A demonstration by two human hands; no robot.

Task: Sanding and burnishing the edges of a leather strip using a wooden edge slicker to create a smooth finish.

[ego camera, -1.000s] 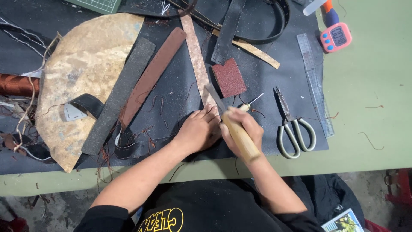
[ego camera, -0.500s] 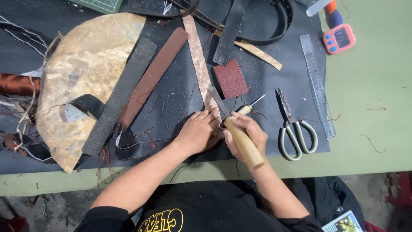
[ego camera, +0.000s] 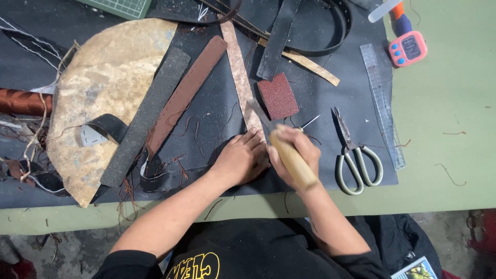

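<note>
**Leather strips and a wooden-handled knife on a green bench**

A pale green table (ego camera: 444, 119) fills the view, and most of it is covered by a large sheet of dark, slightly grainy leather (ego camera: 206, 98). At about 9 o'clock on this sheet lies the biggest piece, a rounded hide (ego camera: 103, 98) in mottled tan and cream with a rough, cracked surface. Next to it, running from 12 o'clock down toward 7 o'clock, lie two long straps side by side: a dark grey strap (ego camera: 147, 116) with a coarse, gritty texture, and a smooth brown strap (ego camera: 186, 95) with stitch holes along its edges. A narrow speckled strip (ego camera: 238, 72) comes down from 12 o'clock to the middle. At 1 o'clock a black belt (ego camera: 330, 41) makes a curve. At 3 o'clock a clear ruler (ego camera: 381, 103) lies straight, with scissors (ego camera: 356, 160) that have pale green loops just beside it. A small square of dark red sandpaper (ego camera: 278, 95) lies near the centre, and a pink timer (ego camera: 408, 49) is at 2 o'clock.

The left hand (ego camera: 240, 160) lies flat, fingers stretched and together, pressing on the lower end of the speckled strip. The right hand (ego camera: 294, 155) is clenched around the round, light wooden handle of a knife (ego camera: 292, 157); its dark blade points to 11 o'clock and meets the strip just beside the left fingertips.
</note>
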